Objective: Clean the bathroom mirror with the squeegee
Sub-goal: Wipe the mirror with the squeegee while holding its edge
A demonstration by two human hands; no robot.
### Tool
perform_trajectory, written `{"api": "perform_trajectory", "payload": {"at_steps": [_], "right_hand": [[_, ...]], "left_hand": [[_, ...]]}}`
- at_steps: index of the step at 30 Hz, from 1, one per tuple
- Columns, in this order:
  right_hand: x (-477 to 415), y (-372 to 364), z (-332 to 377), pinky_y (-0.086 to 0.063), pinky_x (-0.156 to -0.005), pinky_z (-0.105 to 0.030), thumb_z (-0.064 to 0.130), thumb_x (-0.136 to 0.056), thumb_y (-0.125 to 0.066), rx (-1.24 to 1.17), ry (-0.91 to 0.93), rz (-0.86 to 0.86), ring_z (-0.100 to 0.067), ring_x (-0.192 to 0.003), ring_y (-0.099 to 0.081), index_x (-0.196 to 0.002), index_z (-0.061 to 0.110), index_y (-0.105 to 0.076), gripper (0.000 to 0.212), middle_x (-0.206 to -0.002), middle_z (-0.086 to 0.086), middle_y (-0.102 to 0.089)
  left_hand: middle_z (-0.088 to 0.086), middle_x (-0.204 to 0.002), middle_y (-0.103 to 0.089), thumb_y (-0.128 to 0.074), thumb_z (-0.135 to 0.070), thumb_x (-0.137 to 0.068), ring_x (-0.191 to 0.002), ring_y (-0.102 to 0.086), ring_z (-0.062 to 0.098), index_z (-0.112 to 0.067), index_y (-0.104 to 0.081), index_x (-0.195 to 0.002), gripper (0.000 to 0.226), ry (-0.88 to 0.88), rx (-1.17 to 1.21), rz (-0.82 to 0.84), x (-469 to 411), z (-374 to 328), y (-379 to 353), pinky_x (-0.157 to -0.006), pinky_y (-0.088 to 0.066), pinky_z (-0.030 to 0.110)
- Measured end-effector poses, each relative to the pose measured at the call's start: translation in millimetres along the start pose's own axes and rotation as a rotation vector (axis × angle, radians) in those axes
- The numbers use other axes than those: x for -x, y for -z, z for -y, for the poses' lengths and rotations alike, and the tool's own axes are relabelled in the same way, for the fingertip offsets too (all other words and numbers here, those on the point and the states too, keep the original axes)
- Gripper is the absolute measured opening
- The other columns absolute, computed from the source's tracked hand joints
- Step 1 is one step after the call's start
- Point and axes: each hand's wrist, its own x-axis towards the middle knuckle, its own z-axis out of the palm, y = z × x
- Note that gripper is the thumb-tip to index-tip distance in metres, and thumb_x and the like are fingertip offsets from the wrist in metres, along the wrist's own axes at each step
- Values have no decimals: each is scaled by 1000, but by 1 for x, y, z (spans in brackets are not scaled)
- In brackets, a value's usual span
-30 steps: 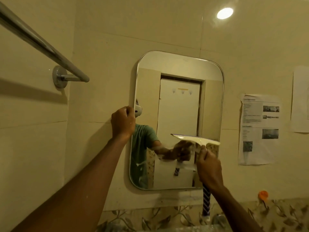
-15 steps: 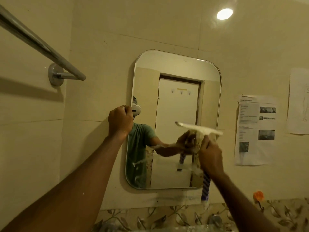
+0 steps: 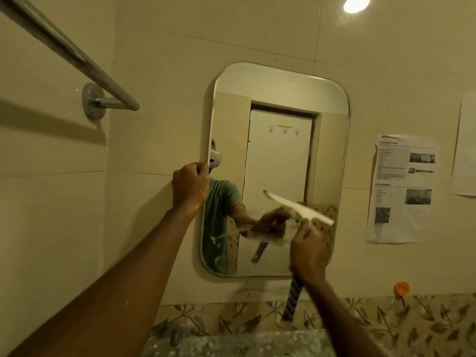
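Left hand (image 3: 190, 185) curled over the left edge of the wall-mounted mirror (image 3: 280, 99), fingers wrapped around the rim about halfway up. Right hand (image 3: 309, 251) clamped on the striped handle of the squeegee (image 3: 298, 207), down by the lower right part of the glass. Pale blade tilted, left end higher than right, blurred; contact with the glass impossible to tell. Streaks and smears visible on the lower left of the glass. Chrome towel bar (image 3: 77, 60) on the left wall. Printed sheet (image 3: 401, 189) stuck to the tiles right of the mirror.
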Motion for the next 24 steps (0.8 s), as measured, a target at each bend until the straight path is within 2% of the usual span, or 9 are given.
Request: {"api": "perform_trajectory", "payload": {"at_steps": [3, 6, 9, 12, 14, 17, 20, 24], "right_hand": [[63, -23, -19, -43, -44, -25, 33, -104, -30, 9, -108, 117, -13, -51, -52, -79, 30, -51, 33, -62, -1, -54], [93, -26, -26, -35, -45, -20, 34, -104, -31, 120, -143, 188, -7, -56, -52, -83, 18, -57, 37, -64, 4, -54], [75, -16, -4, -32, -40, -19, 34, -104, -30, 42, -21, 146, -9, -46, -44, -74, 20, -53, 40, -58, 1, -51], [29, -13, 32, -38, -43, -23, 37, -104, -29, -31, 118, 49, -11, -51, -50, -77, 23, -53, 39, -63, 0, -55], [14, -18, 47, -42, -43, -23, 40, -104, -26, 7, 146, 66, -11, -52, -54, -77, 21, -53, 42, -63, 3, -55], [40, -33, 30, -34, -39, -12, 38, -104, -28, 26, 108, 123, -3, -48, -49, -83, 19, -55, 39, -62, 6, -54], [94, -46, -10, -36, -37, -14, 35, -103, -31, 55, 22, 187, -5, -45, -48, -88, 18, -59, 36, -59, 5, -55], [122, -48, -26, -39, -39, -20, 38, -103, -29, 175, -26, 237, -7, -46, -53, -83, 22, -56, 37, -57, 4, -57]], "left_hand": [[1, -50, -42, -39, -21, -99, -46, -38, 11, -14, -43, -52, 47, 12, 8, 8, 4, 4, 0, -47, -26, 24], [4, -53, -45, -40, -24, -99, -51, -43, 18, -9, -49, -57, 45, 32, 9, 42, 11, 9, 3, -51, -30, 28], [6, -54, -48, -39, -27, -98, -56, -49, 23, -8, -50, -58, 46, 49, 15, 77, 18, 14, 5, -52, -35, 32], [13, -61, -57, -39, -30, -98, -64, -61, 33, -5, -56, -62, 46, 73, 48, 100, 17, 17, 6, -61, -51, 43], [17, -68, -62, -39, -31, -98, -69, -64, 34, -2, -61, -69, 46, 79, 53, 100, 17, 18, 7, -66, -55, 46], [18, -73, -66, -40, -31, -98, -70, -65, 32, -1, -65, -75, 45, 82, 59, 113, 17, 19, 7, -70, -58, 48], [19, -73, -66, -39, -30, -98, -70, -65, 32, 0, -65, -76, 46, 79, 63, 112, 17, 20, 7, -70, -57, 49], [20, -72, -65, -38, -30, -98, -70, -65, 33, 1, -64, -73, 47, 76, 62, 117, 18, 18, 8, -71, -56, 51]]}}
